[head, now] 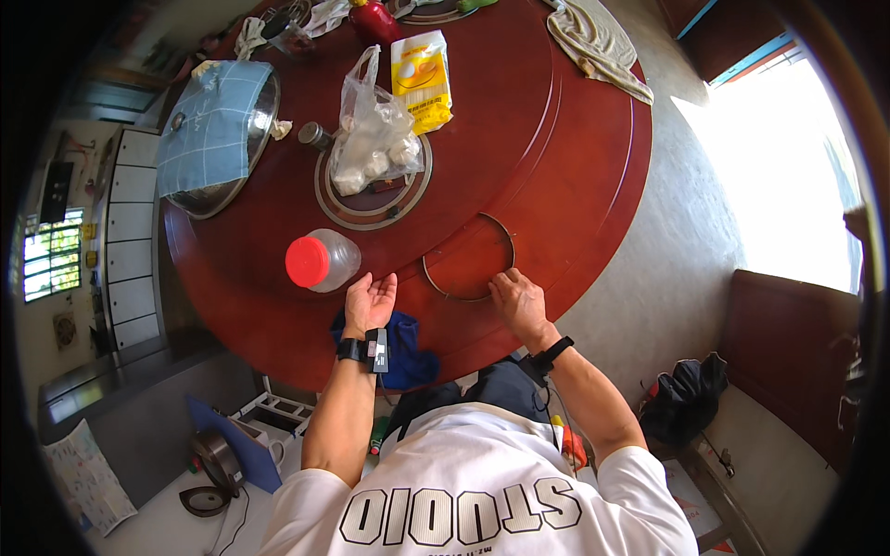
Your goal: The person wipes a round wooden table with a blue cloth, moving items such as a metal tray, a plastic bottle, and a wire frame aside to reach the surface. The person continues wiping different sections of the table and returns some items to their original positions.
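My right hand pinches the near right side of a thin metal ring with small prongs. The ring is over the red-brown round wooden table; whether it touches the top is unclear. My left hand is palm up with its fingers loosely spread and nothing in it. Just beyond it, a clear plastic jar with a red screw lid lies tilted towards the left. A dark blue cloth lies at the near table edge, partly behind my left wrist.
Farther back are a knotted plastic bag of pale lumps, a yellow-and-white packet and a small shaker. A blue checked cloth covers a metal lid at left. A beige towel hangs over the far right edge.
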The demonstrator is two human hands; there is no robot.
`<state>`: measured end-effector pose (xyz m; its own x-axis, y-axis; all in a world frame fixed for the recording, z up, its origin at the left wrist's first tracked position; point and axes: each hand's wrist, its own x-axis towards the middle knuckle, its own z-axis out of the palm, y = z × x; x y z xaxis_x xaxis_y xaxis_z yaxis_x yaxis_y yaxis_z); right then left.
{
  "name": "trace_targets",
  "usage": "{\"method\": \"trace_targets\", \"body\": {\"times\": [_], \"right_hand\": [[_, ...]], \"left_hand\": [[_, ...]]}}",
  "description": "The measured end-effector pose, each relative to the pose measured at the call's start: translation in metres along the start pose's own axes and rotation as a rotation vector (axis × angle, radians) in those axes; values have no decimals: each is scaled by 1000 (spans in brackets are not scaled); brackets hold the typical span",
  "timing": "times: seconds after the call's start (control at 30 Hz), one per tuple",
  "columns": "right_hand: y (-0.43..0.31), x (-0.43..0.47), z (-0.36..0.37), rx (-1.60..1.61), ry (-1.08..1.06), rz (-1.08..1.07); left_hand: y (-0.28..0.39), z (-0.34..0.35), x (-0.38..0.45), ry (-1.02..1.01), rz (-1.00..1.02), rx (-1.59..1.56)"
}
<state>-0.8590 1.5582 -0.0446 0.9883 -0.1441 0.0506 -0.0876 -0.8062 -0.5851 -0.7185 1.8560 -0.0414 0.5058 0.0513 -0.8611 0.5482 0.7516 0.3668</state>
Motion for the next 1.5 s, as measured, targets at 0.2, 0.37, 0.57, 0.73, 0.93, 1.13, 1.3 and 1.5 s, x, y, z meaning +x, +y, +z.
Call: {"method": "trace_targets", "body": {"times": [0.2,0.37,0.57,0.73,0.93,1.13,1.3,1.5], "right_hand": [[-6,-2,5,41,56,8],[-6,6,-5,23,-19,-2],[-5,14,-19,-23,-168,-6],[-5,17,-16,-34,-175,-28],[-4,18,-14,-61,-173,-39],[-35,11,-34,-134,-87,11],[-90,-39,-14,192,-245,-432],[-117,-88,50,119,-448,-554]], "left_hand": [[-1,2,-2,31,-2,-20],[3,-2,-4,-46,-18,33],[11,-15,-29,-121,6,139],[22,-55,-47,-153,51,220],[30,-110,-64,80,413,458],[10,-130,-75,304,927,1917],[-24,-131,-78,99,785,1806],[-59,-135,-90,-321,-28,784]]}}
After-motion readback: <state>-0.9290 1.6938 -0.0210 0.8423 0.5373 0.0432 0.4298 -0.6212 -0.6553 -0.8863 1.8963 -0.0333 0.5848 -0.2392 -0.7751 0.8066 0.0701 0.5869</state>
